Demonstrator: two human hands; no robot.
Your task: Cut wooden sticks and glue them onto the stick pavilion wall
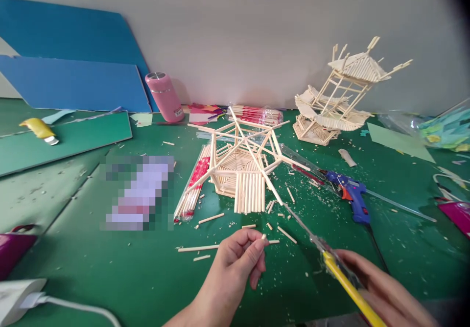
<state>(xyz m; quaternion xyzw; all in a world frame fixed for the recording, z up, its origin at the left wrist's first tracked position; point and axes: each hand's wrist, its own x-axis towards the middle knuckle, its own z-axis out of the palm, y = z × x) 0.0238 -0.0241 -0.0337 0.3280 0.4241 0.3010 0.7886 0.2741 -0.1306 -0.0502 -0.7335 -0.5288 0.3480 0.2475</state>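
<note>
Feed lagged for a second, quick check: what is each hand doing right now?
Left hand: closed, pinching a short pale wooden stick piece between its fingertips.
Right hand: closed around a yellow-handled utility knife, blade extended toward the table.

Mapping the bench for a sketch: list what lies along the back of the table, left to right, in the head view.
Blue boards → yellow tool → pink flask → packet of red-wrapped sticks → finished stick pavilion → clear bag of coloured paper.
</note>
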